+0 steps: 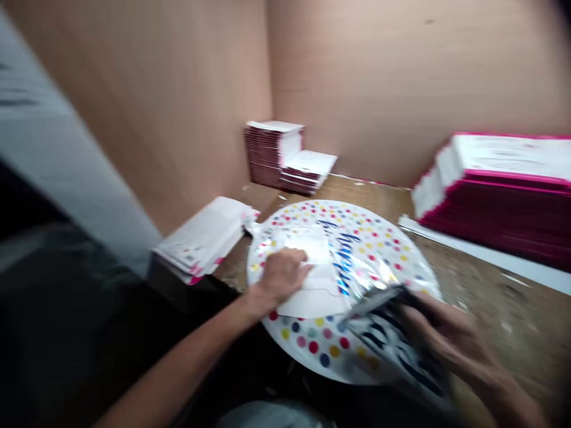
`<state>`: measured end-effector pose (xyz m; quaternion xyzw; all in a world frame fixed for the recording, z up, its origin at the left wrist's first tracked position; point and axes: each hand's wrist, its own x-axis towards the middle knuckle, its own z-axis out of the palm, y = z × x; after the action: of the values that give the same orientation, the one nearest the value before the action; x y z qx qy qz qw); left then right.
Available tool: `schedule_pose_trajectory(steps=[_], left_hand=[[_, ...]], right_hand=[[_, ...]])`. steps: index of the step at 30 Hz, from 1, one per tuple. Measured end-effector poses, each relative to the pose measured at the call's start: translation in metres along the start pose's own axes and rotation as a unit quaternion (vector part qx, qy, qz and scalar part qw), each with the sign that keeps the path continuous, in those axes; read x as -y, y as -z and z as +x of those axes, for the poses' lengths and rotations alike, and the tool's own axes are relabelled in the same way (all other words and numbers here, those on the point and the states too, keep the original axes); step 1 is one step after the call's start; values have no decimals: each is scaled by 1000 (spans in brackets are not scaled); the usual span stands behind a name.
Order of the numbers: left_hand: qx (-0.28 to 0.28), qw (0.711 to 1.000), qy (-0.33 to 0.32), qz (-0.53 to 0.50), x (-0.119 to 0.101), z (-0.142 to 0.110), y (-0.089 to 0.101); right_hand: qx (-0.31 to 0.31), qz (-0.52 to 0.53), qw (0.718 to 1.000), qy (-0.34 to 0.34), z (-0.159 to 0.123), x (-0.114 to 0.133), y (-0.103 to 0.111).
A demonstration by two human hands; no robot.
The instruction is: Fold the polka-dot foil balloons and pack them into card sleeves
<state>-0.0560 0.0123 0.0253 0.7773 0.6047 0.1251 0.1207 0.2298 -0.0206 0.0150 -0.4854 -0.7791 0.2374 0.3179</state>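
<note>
A round foil balloon [307,342] lies flat on the table, white with coloured dots and blue lettering. On top of it rests a white paper card [314,303] with a fold or flap line. My left hand [285,276] presses on this card, fingers curled at its left edge. At the balloon's lower right, my right hand [439,327] grips a silvery foil packet with dark lettering [392,342]. Motion smears that packet and hand, so the wording and exact shape cannot be read. The packet's near corner overlaps the balloon.
White card stacks [205,232] lie left of the balloon, with taller stacks [272,154] in the back corner. A long row of magenta-edged cards [504,202] stands at right beside a white strip. Cardboard-coloured walls [401,83] enclose the back and left.
</note>
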Motion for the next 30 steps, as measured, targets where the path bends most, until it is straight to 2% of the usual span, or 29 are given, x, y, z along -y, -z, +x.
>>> schedule_pose_trajectory(steps=[1, 3, 5, 8, 11, 15, 19, 21, 26, 30], left_hand=[[-31, 999, -30, -5, 12, -1, -3], [-36, 993, -116, 5, 28, -2, -13], [-26, 985, -166, 37, 32, -6, -21], [9, 977, -188, 102, 28, -9, -25], [44, 958, -217, 182, 23, -5, -24], [60, 933, -257, 246, 20, 3, -24], [75, 937, -278, 197, 22, 4, -19], [58, 946, -273, 167, 24, 3, -15], [-36, 939, -278, 199, 24, 2, -8], [-87, 924, -299, 222, 14, 6, -2]], right_hand=[[44, -9, 999, -6, 1, 0, -4], [123, -41, 992, -3, 10, 2, -21], [147, -110, 983, 5, 21, 5, -41], [156, -207, 966, 23, 27, 9, -62], [164, -231, 958, 32, 25, 6, -64], [170, -211, 962, 34, 26, 8, -53], [92, -144, 983, 64, 38, 23, -49], [68, -144, 987, 35, 44, 30, -53], [82, -156, 978, -116, 49, 28, -66], [70, -147, 973, -163, 53, 21, -66]])
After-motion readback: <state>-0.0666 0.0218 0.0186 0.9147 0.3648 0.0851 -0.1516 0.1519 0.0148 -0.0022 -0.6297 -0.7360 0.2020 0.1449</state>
